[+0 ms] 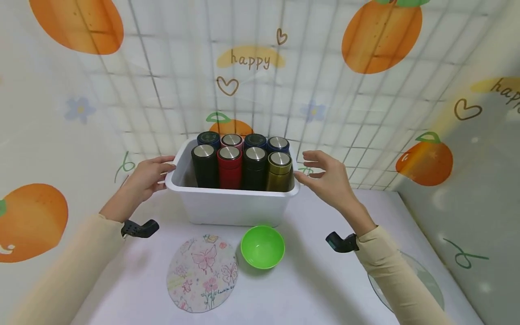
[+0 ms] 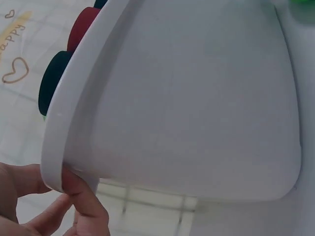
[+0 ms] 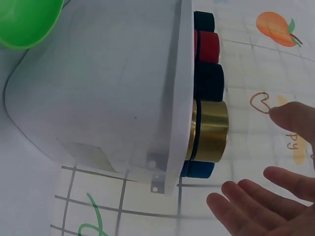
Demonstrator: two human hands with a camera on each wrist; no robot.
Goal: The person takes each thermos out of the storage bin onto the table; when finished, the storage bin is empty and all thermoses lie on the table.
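A white plastic bin (image 1: 235,207) stands on the table, holding several upright flasks in two rows. The front row has a black flask (image 1: 205,167), a red flask (image 1: 229,167), another black flask (image 1: 255,167) and a gold flask (image 1: 279,171). At the bin's left end, my left hand (image 1: 146,178) pinches the rim between thumb and fingers; the left wrist view shows that grip on the rim (image 2: 53,152). My right hand (image 1: 327,180) is beside the right end with fingers spread and relaxed. In the right wrist view it holds nothing, apart from the flask tops.
In front of the bin sits a green bowl (image 1: 262,247). A round mat with butterfly drawings (image 1: 199,280) lies to its left. Near my right forearm a round clear plate (image 1: 426,275) is partly hidden. A printed curtain (image 1: 252,104) hangs close behind the bin.
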